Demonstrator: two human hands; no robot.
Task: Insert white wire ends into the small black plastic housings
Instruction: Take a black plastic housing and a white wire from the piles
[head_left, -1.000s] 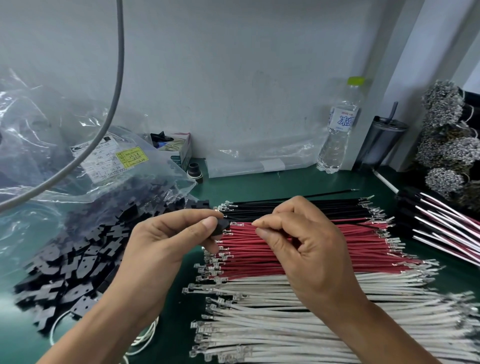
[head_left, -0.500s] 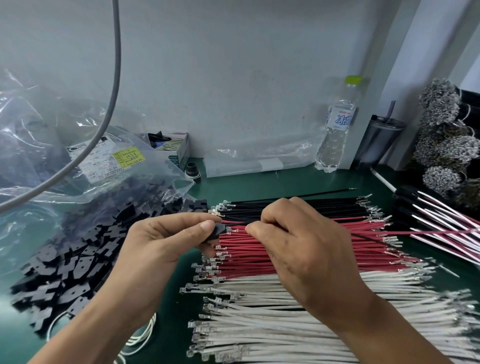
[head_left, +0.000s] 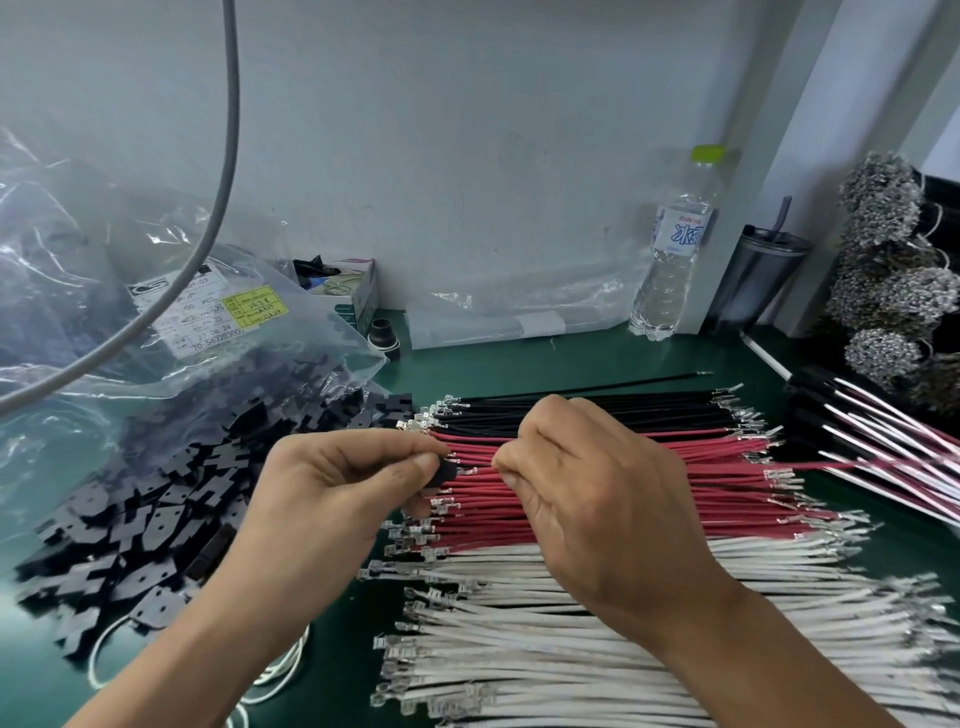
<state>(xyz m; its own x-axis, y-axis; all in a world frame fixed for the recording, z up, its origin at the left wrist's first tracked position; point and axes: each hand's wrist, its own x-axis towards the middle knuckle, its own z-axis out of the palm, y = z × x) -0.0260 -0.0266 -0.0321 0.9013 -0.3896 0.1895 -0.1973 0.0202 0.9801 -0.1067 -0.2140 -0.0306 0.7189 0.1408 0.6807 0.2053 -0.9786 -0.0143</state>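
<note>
My left hand (head_left: 332, 499) pinches a small black plastic housing (head_left: 444, 475) between thumb and forefinger, above the wire rows. My right hand (head_left: 587, 499) pinches a thin wire close to its end; the wire looks red and trails off to the right. Its metal terminal (head_left: 470, 471) points left and reaches the housing's opening. How far it sits inside is hidden. Below both hands the white wires (head_left: 571, 649) lie in rows on the green mat, terminals facing left.
Red wires (head_left: 727, 499) and black wires (head_left: 597, 410) lie behind the white ones. A plastic bag spills black housings (head_left: 156, 519) at left. A water bottle (head_left: 675, 260), dark tumbler (head_left: 753, 280), small box (head_left: 348, 296) and finished harnesses (head_left: 883, 457) line the back and right. A grey cable (head_left: 223, 156) hangs overhead.
My right hand has shifted left with the wire, bringing its terminal up to the housing. The left hand has held the housing nearly still.
</note>
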